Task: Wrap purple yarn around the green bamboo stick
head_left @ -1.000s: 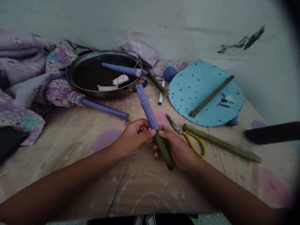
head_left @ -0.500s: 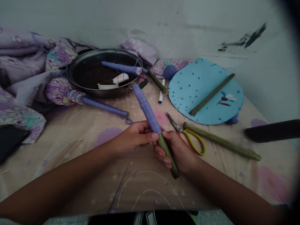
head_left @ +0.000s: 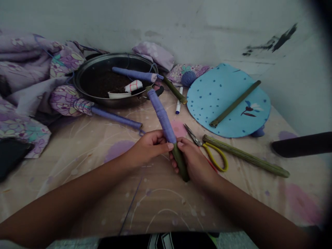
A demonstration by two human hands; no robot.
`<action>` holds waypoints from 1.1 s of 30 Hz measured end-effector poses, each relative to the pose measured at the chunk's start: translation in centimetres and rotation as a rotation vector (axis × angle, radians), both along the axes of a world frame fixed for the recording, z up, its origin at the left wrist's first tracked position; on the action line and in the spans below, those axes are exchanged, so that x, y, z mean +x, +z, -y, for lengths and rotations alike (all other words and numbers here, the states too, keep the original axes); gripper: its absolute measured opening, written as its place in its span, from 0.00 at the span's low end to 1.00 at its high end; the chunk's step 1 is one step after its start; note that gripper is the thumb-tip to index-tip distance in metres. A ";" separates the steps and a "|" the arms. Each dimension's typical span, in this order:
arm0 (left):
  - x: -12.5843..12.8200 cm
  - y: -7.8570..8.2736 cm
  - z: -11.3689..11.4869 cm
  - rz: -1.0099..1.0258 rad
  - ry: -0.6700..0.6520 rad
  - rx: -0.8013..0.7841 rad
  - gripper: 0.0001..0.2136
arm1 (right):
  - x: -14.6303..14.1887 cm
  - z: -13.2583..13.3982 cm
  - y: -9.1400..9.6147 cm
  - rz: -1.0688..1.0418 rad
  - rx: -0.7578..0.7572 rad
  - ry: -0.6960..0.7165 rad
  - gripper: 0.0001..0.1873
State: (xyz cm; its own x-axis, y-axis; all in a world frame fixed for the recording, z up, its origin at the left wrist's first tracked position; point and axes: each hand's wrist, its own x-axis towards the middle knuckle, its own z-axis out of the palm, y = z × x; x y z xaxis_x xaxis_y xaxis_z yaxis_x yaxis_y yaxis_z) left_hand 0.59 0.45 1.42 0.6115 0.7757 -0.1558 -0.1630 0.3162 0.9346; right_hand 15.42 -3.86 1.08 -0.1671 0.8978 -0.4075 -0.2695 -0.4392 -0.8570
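Observation:
Both hands grip a green plant stem [head_left: 180, 162] whose upper part is wound with purple yarn [head_left: 163, 117]. It slants, bare end toward me, upper end toward the pan. My left hand [head_left: 155, 145] pinches it at the lower edge of the winding, thumb on the front. My right hand [head_left: 193, 159] is closed around the bare green part just below, its thumb near the same edge. A strand of yarn [head_left: 131, 204] runs over the cloth toward the table's front edge. Scissors [head_left: 212, 152] with yellow and red handles lie right of my right hand.
A dark pan [head_left: 114, 98] holds a purple-wrapped stick [head_left: 133, 74]. Left of it lie floral fabric [head_left: 26, 86] and another wrapped stick [head_left: 116, 117]. A marker [head_left: 179, 100], a yarn ball [head_left: 188, 79], a blue round mat [head_left: 204, 103] bearing a stem [head_left: 234, 103], and a loose stem [head_left: 246, 156] are around.
The wrapped stem has tilted more upright, and its lower end has moved up and left. My right hand has shifted slightly up along with it, fingers now more behind the stem.

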 end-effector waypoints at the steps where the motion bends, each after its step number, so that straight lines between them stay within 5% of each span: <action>1: 0.0 0.0 0.0 0.004 0.020 -0.005 0.09 | 0.0 0.0 0.0 -0.026 0.009 -0.006 0.09; 10: -0.6 0.6 -0.4 0.157 -0.157 -0.314 0.07 | -0.2 0.2 0.3 -0.103 0.007 -0.009 0.15; 23: 0.1 0.6 0.0 -0.072 0.032 0.079 0.07 | 0.1 0.3 0.5 -0.190 0.040 0.066 0.15; 33: 0.2 0.2 0.1 0.016 0.026 -0.025 0.09 | 0.0 -0.1 0.0 -0.244 -0.053 0.031 0.12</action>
State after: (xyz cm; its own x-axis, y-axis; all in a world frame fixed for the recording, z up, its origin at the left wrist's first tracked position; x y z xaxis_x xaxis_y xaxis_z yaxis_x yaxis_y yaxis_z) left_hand 0.77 0.36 1.66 0.5942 0.7871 -0.1656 -0.1863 0.3349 0.9236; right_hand 15.38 -3.75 1.08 -0.2938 0.8690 -0.3982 -0.4512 -0.4933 -0.7437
